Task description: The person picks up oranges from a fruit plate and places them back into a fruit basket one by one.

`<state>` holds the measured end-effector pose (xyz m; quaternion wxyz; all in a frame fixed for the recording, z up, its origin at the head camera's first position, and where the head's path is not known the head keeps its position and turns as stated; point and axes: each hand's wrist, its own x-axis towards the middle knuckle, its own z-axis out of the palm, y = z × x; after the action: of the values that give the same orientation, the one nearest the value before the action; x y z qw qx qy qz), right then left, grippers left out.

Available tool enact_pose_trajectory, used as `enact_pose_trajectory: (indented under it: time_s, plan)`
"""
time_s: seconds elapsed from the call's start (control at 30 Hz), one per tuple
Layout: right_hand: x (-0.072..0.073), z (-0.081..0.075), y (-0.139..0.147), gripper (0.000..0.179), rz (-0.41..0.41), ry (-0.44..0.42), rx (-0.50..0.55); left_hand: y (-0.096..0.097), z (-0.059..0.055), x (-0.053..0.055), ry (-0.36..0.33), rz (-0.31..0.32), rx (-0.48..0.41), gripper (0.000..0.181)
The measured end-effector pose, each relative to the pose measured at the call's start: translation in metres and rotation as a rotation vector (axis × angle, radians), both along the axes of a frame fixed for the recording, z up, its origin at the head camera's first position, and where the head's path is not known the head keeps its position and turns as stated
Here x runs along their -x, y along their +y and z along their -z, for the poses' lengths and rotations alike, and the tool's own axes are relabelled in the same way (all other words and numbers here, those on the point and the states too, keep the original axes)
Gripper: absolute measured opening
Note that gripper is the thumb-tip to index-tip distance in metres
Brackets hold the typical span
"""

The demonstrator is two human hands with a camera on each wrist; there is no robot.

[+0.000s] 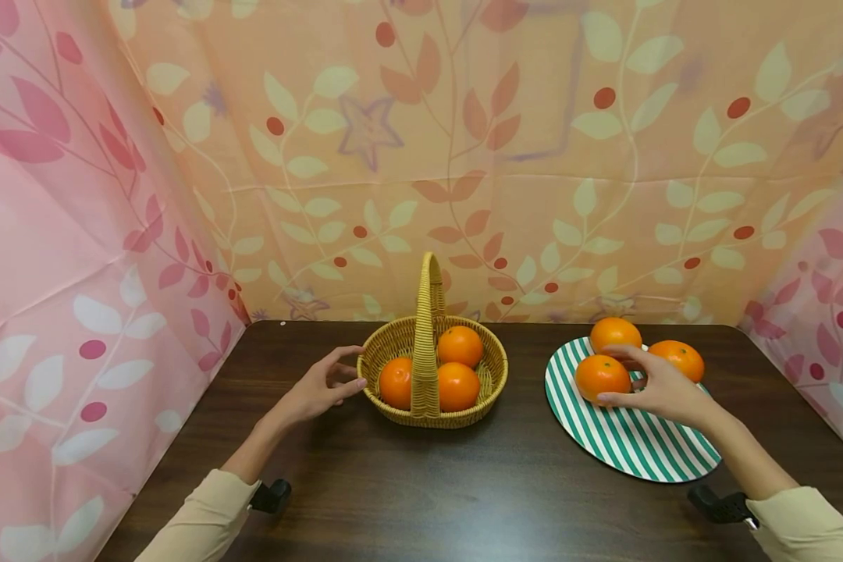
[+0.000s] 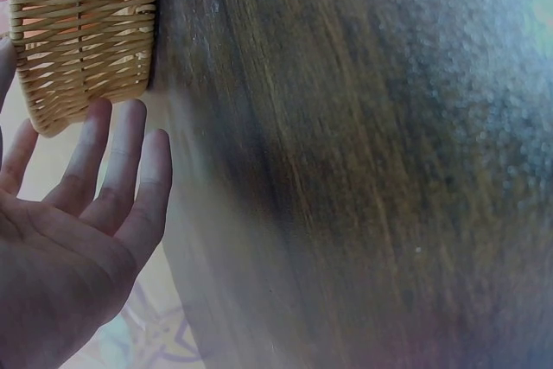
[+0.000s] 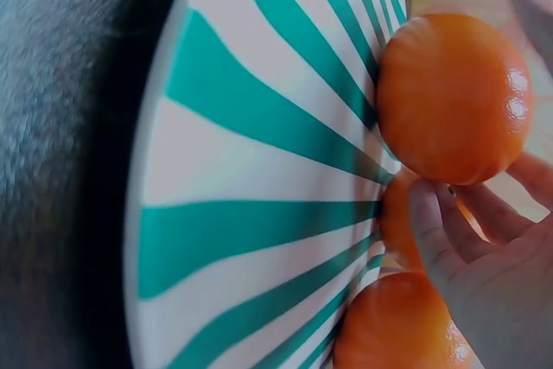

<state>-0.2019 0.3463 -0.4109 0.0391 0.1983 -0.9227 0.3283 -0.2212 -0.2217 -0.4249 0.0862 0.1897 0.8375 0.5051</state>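
In the head view, the right hand [image 1: 663,390] has its thumb and fingers curled round the near-left orange [image 1: 592,380] on the green-and-white striped plate [image 1: 646,449]. That orange lies on the left side of the right hand, toward the wicker basket [image 1: 457,420], with a bare stretch of worktop [image 1: 421,484] between plate and basket. It is round, so no long axis matters; the basket does have one, running left to right, with its handle [image 1: 425,382] arching across from near rim to far rim. One basket orange [image 1: 394,382] sits left of the handle; a front one [image 1: 461,386] and a back one [image 1: 460,346] sit right of it, on the side facing the plate. The rear plate orange [image 1: 614,332] and the right plate orange [image 1: 680,361] are close by the right hand. The left hand [image 1: 326,382] is nearer the basket, fingertips at its left rim.

The left wrist view shows that hand's fingers extended and spread apart beside the woven wall, clamped on nothing; whether each tip touches is hard to tell.

The right wrist view shows the curled fingers against the held orange, the thumb at its lower edge in the picture. Whether the orange rests on the plate or hangs just above it cannot be told.
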Motion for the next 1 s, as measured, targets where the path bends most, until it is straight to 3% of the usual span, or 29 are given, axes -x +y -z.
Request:
enact_pose_trajectory:
  time_s: [0.2,0.5,1.0]
  plan:
    - [0.004,0.001,0.001,0.068,-0.019,-0.017,-0.014,0.001,0.0,0.0,0.001,-0.006,0.007,0.058]
    - [0.007,-0.011,-0.001,0.069,-0.036,-0.01,-0.005,0.001,-0.001,-0.001,-0.01,-0.011,-0.002,0.058]
    - [0.016,-0.018,-0.016,0.067,-0.072,0.018,0.092,0.0,0.001,0.0,-0.008,-0.012,0.009,0.056]
